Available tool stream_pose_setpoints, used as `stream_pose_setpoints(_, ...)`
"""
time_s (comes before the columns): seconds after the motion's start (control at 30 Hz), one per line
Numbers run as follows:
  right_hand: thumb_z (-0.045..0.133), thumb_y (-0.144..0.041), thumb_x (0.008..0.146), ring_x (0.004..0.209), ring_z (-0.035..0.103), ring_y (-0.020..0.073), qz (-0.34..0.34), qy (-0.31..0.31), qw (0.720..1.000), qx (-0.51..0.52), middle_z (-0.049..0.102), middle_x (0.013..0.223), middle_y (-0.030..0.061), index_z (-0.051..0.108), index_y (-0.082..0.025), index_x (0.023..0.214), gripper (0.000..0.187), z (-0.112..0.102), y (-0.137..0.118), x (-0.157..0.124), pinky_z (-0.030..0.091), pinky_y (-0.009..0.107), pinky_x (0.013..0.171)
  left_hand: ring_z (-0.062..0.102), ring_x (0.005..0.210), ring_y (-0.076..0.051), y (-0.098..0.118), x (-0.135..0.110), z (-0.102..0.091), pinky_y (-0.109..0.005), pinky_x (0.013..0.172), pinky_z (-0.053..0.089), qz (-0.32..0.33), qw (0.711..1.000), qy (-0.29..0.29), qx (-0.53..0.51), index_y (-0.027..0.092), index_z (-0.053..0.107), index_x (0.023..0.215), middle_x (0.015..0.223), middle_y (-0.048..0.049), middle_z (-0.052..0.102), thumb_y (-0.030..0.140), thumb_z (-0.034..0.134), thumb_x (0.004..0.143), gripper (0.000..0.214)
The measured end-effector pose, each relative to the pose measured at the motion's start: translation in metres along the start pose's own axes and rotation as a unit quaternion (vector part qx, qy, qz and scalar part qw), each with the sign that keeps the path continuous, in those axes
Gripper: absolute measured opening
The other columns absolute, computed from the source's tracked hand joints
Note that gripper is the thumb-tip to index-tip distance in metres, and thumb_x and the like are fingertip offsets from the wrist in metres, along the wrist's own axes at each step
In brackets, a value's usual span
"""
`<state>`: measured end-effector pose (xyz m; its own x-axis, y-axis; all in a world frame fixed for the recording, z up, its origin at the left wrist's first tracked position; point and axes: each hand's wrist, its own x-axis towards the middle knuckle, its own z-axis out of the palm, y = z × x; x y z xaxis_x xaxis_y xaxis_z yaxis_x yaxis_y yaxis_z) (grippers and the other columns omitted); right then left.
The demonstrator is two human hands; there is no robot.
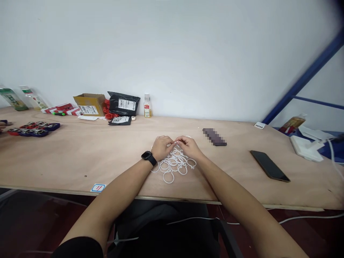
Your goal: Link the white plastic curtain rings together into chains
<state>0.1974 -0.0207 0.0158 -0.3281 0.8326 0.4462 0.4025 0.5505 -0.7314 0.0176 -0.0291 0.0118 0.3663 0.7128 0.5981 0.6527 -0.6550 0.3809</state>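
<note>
Several thin white plastic rings, each with a small knob or loop on it, lie in a loose pile on the wooden table. Above the far side of this pile, my left hand and my right hand meet fingertip to fingertip. Both pinch a small white piece, which looks like part of one such ring; fingers cover most of it. A black smartwatch is on my left wrist.
A dark phone and a blurred-out dark rectangle lie to the right. Along the wall stand a cardboard box, black parcel bags and a small bottle. Red and blue items sit far left, near another person's hand.
</note>
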Motion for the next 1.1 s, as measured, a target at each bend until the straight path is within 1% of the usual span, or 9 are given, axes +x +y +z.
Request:
stream_pose_setpoints(0.13,0.050,-0.029,0.088,0.077,0.061,0.0171,-0.018,0.036,0.993,-0.109,0.070,0.085,0.0040,0.067,-0.019,0.092,0.019,-0.005,0.002,0.000,0.046,0.028,0.073,0.063,0.087,-0.019,-0.002,0.001,0.001,-0.035,0.084,0.045,-0.037,0.999,0.002,-0.003,0.021,0.071,0.090,0.090,-0.0035,0.073,0.032,0.057,0.088,0.018)
stream_pose_setpoints(0.23,0.046,-0.025,0.091,0.092,0.062,0.0198,-0.043,0.039,0.971,-0.231,0.070,0.098,0.0064,0.066,-0.020,0.097,0.022,-0.015,0.013,0.001,0.045,0.031,0.083,0.064,0.089,-0.019,-0.004,0.001,0.002,-0.034,0.086,0.046,-0.047,0.999,-0.005,-0.009,0.021,0.071,0.094,0.092,-0.0032,0.073,0.030,0.059,0.086,0.017)
stream_pose_setpoints(0.4,0.045,-0.023,0.092,0.101,0.061,0.0211,0.015,0.021,0.939,-0.343,0.068,0.110,0.0065,0.067,-0.022,0.108,0.027,-0.033,0.039,0.005,0.045,0.031,0.084,0.063,0.090,-0.019,-0.002,0.000,0.001,-0.035,0.088,0.046,-0.049,0.998,-0.035,-0.013,0.022,0.072,0.090,0.092,-0.0021,0.073,0.031,0.059,0.086,0.016)
stream_pose_setpoints(0.53,0.049,-0.023,0.089,0.100,0.061,0.0183,0.039,-0.017,0.939,-0.341,0.069,0.109,0.0050,0.068,-0.023,0.107,0.026,-0.041,0.042,0.006,0.044,0.027,0.083,0.063,0.089,-0.018,-0.001,0.000,-0.001,-0.034,0.088,0.046,-0.043,0.998,-0.048,-0.017,0.022,0.072,0.088,0.092,-0.0026,0.073,0.032,0.058,0.087,0.018)
stream_pose_setpoints(0.67,0.054,-0.035,0.086,0.082,0.063,0.0167,0.102,-0.052,0.926,-0.359,0.072,0.091,0.0027,0.070,-0.024,0.092,0.020,-0.047,0.032,0.004,0.040,0.025,0.067,0.063,0.089,-0.018,-0.001,0.001,-0.001,-0.034,0.088,0.046,-0.047,0.997,-0.054,-0.014,0.022,0.073,0.088,0.092,-0.0026,0.072,0.033,0.058,0.087,0.018)
stream_pose_setpoints(0.77,0.059,-0.051,0.080,0.070,0.061,0.0171,0.171,-0.073,0.902,-0.390,0.071,0.078,0.0047,0.069,-0.022,0.075,0.031,-0.048,0.027,0.003,0.035,0.025,0.057,0.063,0.090,-0.018,-0.001,0.000,-0.001,-0.034,0.089,0.046,-0.046,0.997,-0.056,-0.015,0.022,0.073,0.088,0.091,-0.0028,0.072,0.033,0.058,0.087,0.019)
stream_pose_setpoints(0.87,0.064,-0.060,0.072,0.063,0.059,0.0175,0.203,-0.090,0.891,-0.396,0.069,0.071,0.0065,0.067,-0.021,0.064,0.039,-0.044,0.029,0.003,0.032,0.026,0.054,0.063,0.089,-0.018,-0.001,0.000,0.000,-0.034,0.088,0.046,-0.041,0.998,-0.049,-0.020,0.022,0.073,0.087,0.090,-0.0032,0.072,0.033,0.059,0.086,0.018)
stream_pose_setpoints(0.93,0.067,-0.057,0.069,0.059,0.058,0.0168,0.207,-0.086,0.898,-0.379,0.068,0.067,0.0057,0.068,-0.022,0.062,0.036,-0.041,0.032,0.003,0.032,0.026,0.052,0.064,0.088,-0.018,-0.001,-0.001,0.001,-0.035,0.087,0.047,-0.039,0.998,-0.045,-0.024,0.022,0.073,0.086,0.090,-0.0032,0.072,0.032,0.059,0.086,0.017)
stream_pose_setpoints(1.1,0.072,-0.036,0.067,0.054,0.055,0.0132,0.180,-0.062,0.935,-0.301,0.064,0.059,0.0013,0.068,-0.021,0.058,0.017,-0.032,0.037,0.004,0.033,0.023,0.050,0.064,0.087,-0.018,-0.001,-0.001,0.001,-0.034,0.086,0.047,-0.032,0.998,-0.041,-0.025,0.021,0.073,0.086,0.089,-0.0034,0.072,0.030,0.060,0.086,0.016)
